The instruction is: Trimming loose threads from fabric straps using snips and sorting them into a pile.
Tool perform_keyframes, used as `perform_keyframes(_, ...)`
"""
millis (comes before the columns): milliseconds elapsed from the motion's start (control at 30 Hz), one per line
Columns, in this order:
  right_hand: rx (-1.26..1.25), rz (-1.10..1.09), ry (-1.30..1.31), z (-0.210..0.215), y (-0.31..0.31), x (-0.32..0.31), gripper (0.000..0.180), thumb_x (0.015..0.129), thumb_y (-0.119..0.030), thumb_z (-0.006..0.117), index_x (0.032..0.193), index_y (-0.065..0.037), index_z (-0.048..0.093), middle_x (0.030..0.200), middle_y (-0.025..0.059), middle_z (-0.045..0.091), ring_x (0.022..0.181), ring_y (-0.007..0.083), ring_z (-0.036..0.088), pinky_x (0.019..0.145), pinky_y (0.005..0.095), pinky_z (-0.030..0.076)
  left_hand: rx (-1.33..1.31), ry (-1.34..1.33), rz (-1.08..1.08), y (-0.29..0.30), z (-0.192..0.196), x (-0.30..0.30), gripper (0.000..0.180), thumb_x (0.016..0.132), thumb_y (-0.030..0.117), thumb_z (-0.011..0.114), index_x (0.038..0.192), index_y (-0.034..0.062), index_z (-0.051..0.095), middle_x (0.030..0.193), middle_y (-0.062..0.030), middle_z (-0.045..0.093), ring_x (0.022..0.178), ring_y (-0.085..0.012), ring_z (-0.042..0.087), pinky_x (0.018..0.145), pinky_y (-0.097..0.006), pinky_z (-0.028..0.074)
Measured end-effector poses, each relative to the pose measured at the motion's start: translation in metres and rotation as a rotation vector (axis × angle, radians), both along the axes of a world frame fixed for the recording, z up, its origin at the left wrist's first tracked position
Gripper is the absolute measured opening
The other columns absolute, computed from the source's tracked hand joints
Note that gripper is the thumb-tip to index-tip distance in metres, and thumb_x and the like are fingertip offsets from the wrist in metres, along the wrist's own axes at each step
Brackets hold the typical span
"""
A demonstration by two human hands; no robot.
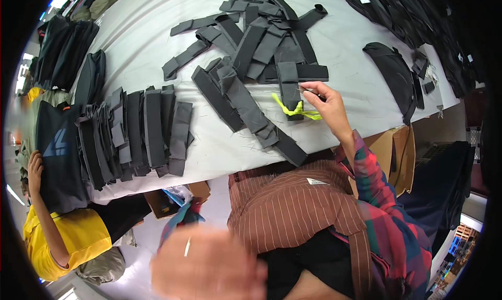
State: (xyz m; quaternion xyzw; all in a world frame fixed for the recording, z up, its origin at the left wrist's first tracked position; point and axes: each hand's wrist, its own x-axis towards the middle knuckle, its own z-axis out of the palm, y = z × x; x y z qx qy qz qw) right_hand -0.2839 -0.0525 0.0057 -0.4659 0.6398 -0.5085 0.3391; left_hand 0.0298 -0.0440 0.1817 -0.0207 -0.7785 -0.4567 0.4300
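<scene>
My right hand [328,102] is over the table, its thumb and fingers pinched together around something small, thin and dark that I cannot make out. Just under the fingertips lies a folded dark grey fabric strip [288,80]. Across its lower end runs a neon yellow knotted cord [297,110], one tail reaching below my right hand. Close to the camera, low in the view, my left hand [206,263] is smeared by motion, so its fingers cannot be read. A loose heap of dark fabric strips [251,46] spreads beyond the right hand.
A row of stacked dark strips [137,130] lines the table's left front. Dark garments [410,17] are piled at the far right, near a curved black fabric piece [392,75]. At left, a person in a yellow shirt [78,242] touches a dark garment [57,148]. Cardboard boxes [384,159] stand below.
</scene>
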Motion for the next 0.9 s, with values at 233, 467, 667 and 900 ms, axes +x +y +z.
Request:
perform_keyframes(233,-0.047,-0.155,0.016,0.014,0.023,-0.046,0.020,0.087,-0.009,0.063,0.105,-0.002,0.065,0.081,-0.0031,0.060,0.072,0.0038,0.050,0.066,0.0183,0.041,0.380,-0.681,0.665,-0.024,-0.140,-0.077,0.030,0.083,-0.004,0.057,0.113,0.0008,0.060,0.093,-0.0091,0.058,0.075,-0.0139,0.058,0.067,-0.026,0.048)
perform_keyframes(467,-0.049,-0.195,-0.170,0.007,0.044,-0.070,0.023,0.090,-0.013,0.060,0.109,-0.001,0.063,0.076,-0.0055,0.056,0.067,0.0007,0.044,0.059,0.0166,0.035,0.214,-0.626,0.841,-0.022,-0.174,-0.139,0.034,0.082,0.001,0.062,0.115,0.0029,0.057,0.092,-0.0093,0.053,0.070,-0.0129,0.054,0.059,-0.024,0.046)
perform_keyframes(667,0.064,0.170,-0.990,0.014,0.062,-0.075,0.030,0.091,-0.020,0.060,0.114,0.000,0.059,0.076,-0.0019,0.055,0.066,0.0010,0.042,0.060,0.0147,0.034,0.658,-0.646,0.464,-0.043,-0.193,-0.194,0.043,0.086,0.008,0.059,0.127,0.0008,0.048,0.107,-0.0146,0.056,0.078,-0.0162,0.062,0.064,-0.027,0.051)
perform_keyframes(900,0.155,-0.158,0.336,-0.028,0.051,-0.071,0.047,0.076,-0.007,0.070,0.121,-0.006,0.057,0.112,0.0097,0.059,0.096,0.0237,0.060,0.082,0.0302,0.047,1.159,-0.461,0.355,-0.049,-0.206,-0.220,0.066,0.090,0.009,0.054,0.144,0.0052,0.016,0.124,-0.0190,0.042,0.094,-0.0254,0.062,0.078,-0.032,0.052)
